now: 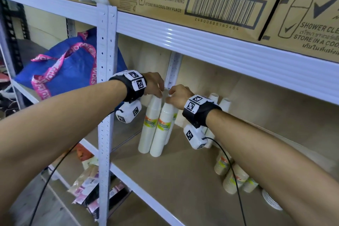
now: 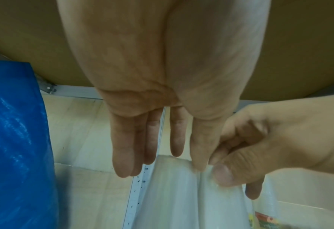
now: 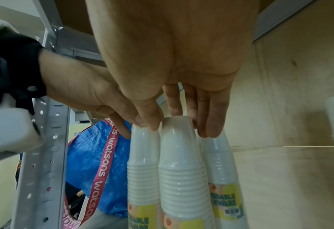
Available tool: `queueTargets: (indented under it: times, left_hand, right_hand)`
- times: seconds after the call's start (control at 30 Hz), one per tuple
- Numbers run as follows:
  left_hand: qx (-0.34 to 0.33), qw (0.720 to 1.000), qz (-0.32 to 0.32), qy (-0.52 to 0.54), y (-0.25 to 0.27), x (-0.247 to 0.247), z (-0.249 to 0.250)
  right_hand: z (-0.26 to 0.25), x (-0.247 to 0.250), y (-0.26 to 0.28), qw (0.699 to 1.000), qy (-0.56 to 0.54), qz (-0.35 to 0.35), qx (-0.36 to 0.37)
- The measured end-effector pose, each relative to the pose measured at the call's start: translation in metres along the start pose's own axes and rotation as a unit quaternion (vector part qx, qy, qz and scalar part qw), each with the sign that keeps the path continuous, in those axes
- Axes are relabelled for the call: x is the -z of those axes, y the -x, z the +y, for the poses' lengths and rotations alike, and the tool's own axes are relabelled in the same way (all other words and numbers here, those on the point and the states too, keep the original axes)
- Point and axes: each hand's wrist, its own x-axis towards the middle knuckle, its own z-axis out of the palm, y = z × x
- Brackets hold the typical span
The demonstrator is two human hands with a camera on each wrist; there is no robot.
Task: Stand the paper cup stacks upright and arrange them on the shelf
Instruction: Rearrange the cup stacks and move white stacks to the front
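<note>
Stacked on the board above: cardboard boxes (image 1: 201, 0). Left of those boxes and lower, beyond the upright post: a blue bag (image 1: 69, 68) with pink straps.

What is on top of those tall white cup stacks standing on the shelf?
Both hands: the left hand and right hand touch the white cup stacks at their tops. The hands hide the topmost cups.

Wooden shelf (image 1: 183, 180) under upright cup stacks (image 1: 159, 130)
</note>
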Motion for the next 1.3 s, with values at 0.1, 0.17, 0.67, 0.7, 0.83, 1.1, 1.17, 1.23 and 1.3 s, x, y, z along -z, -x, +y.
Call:
queueTargets:
  times: [0.1, 0.17, 0.67, 0.7, 0.83, 1.1, 1.17, 1.23, 1.3]
  left_hand:
    - [-0.007, 1.000, -0.022, 0.014, 0.002, -0.005, 0.000]
    - [-0.016, 0.999, -0.032, 0.018, 0.002, -0.009, 0.000]
    - [-0.038, 0.999, -0.035, 0.001, -0.004, -0.007, 0.002]
    - [-0.039, 0.999, -0.038, -0.001, -0.004, -0.006, 0.002]
    - [-0.044, 0.998, -0.053, 0.005, -0.008, 0.000, 0.005]
    - [-0.078, 0.991, -0.107, 0.028, -0.018, 0.012, 0.036]
    - [-0.091, 0.989, -0.115, 0.028, -0.021, 0.013, 0.047]
    - [-0.104, 0.987, -0.120, 0.033, -0.026, 0.011, 0.058]
    - [-0.113, 0.987, -0.115, 0.025, -0.031, 0.009, 0.069]
  right_hand:
    - [-0.001, -0.005, -0.002, 1.000, 0.010, -0.005, -0.004]
    - [-0.001, -0.007, -0.002, 1.000, 0.008, -0.008, -0.003]
    - [0.000, -0.008, -0.003, 1.000, 0.020, 0.008, -0.004]
    - [0.001, -0.007, -0.002, 1.000, 0.022, 0.009, -0.005]
    - [0.005, 0.000, 0.001, 1.000, 0.031, -0.003, -0.006]
    - [0.021, 0.030, 0.009, 0.997, 0.066, -0.005, -0.027]
    - [0.029, 0.039, 0.011, 0.996, 0.072, -0.006, -0.044]
    - [0.037, 0.046, 0.012, 0.995, 0.078, -0.008, -0.057]
    - [0.046, 0.051, 0.014, 0.994, 0.085, -0.004, -0.070]
